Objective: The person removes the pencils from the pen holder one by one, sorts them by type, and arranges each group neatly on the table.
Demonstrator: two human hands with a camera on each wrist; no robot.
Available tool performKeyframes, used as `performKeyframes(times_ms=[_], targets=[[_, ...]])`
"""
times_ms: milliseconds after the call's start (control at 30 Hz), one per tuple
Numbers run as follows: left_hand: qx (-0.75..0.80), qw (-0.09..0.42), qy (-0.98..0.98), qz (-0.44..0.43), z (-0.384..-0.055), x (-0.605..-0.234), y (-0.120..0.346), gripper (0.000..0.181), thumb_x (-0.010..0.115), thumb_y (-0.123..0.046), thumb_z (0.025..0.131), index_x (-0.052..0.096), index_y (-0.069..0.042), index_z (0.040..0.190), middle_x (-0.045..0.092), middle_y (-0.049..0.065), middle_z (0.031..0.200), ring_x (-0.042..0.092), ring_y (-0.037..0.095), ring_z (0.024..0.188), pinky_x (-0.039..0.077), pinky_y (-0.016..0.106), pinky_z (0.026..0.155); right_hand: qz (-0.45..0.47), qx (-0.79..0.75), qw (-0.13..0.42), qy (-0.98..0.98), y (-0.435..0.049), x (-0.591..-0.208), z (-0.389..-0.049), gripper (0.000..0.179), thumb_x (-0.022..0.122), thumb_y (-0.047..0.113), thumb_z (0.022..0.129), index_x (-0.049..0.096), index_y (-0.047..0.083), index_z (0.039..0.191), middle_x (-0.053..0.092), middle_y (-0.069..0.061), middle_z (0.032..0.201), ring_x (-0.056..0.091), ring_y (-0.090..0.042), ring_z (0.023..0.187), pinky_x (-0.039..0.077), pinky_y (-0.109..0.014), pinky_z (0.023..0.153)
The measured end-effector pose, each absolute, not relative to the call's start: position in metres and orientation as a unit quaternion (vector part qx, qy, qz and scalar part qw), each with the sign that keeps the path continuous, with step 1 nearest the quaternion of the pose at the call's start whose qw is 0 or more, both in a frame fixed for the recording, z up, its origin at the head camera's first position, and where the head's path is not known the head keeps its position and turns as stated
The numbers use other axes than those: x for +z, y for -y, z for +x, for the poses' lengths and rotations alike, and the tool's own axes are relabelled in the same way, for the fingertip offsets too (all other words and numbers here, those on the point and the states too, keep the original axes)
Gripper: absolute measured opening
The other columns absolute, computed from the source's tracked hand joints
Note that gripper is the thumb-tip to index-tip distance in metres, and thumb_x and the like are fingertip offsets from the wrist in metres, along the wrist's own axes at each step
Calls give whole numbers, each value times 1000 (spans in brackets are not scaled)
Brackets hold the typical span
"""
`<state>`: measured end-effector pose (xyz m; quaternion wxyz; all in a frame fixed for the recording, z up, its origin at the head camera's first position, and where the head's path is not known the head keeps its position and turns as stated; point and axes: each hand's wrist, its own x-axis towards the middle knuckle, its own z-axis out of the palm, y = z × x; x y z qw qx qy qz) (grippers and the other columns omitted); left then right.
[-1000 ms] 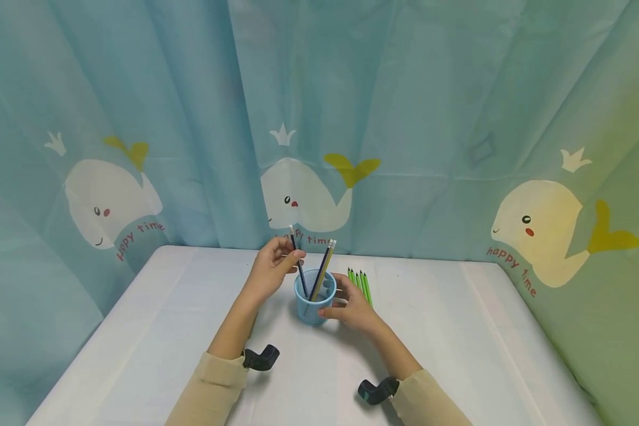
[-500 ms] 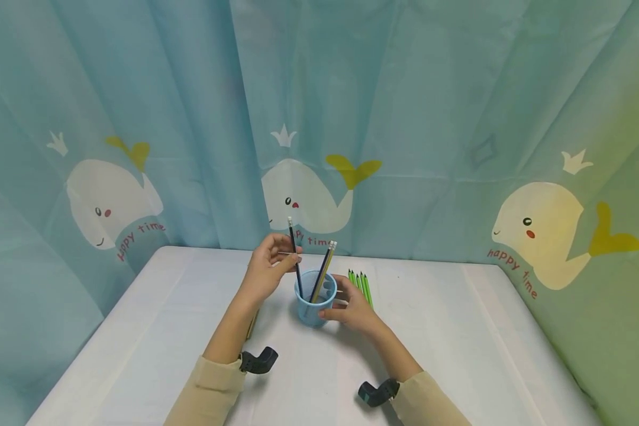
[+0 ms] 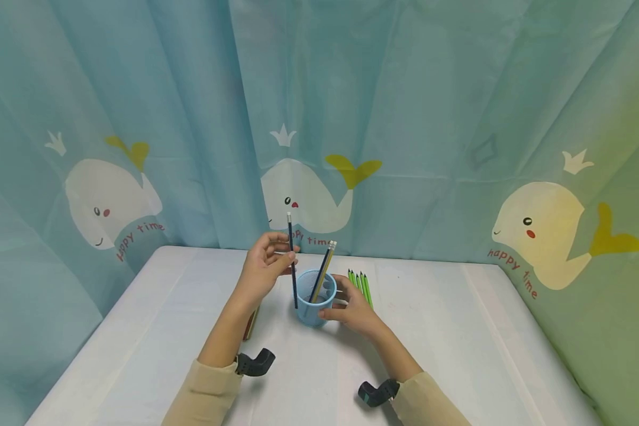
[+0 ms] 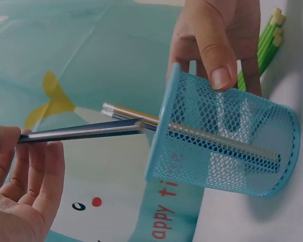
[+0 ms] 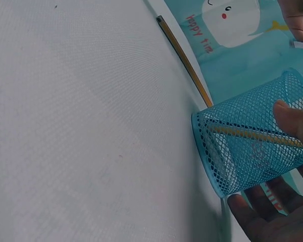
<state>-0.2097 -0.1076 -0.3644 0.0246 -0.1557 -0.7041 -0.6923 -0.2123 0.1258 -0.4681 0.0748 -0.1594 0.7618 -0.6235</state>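
Note:
My left hand (image 3: 263,269) pinches a dark blue pencil (image 3: 290,229) between thumb and fingers, its white eraser end upward. In the left wrist view, the lower end of this pencil (image 4: 91,132) is just outside the rim of the light blue mesh pencil cup (image 4: 242,121). The cup (image 3: 310,316) stands upright on the table, with thumb and fingers of my right hand (image 3: 355,309) around its right side. Inside it lean a dark pencil (image 3: 318,277) and a yellow pencil (image 3: 328,266), erasers up.
Several green pencils (image 3: 366,289) lie on the white table (image 3: 447,331) behind my right hand. Brownish-yellow pencils (image 3: 251,325) lie beside my left forearm, which partly hides them. A blue curtain (image 3: 431,118) with whales hangs behind the table.
My left hand has moved up and left, drawing the dark blue pencil out of the cup. The right hand and the cup stay in place. More of the brownish-yellow pencils shows.

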Motion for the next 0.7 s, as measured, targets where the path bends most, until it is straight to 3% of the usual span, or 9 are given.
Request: performKeyframes(times_ms=[300,700], targets=[[-684,16,716,-140,-206,-369,119,44,58,-11,101,45,-3,142,61,22,126,67,19,99,61,36,82,-171,-629,77,-755,-126,-469,-212,78,83,6,77,44,7,144,52,-20,141,53,-42,129,47,-53,106],[-669,21,736,-106,-206,-382,147,44,58,-12,101,47,-5,143,58,22,126,67,11,98,61,32,81,-171,-626,79,-757,-127,-469,-213,77,83,5,77,45,8,144,52,-20,142,52,-42,129,46,-53,107]])
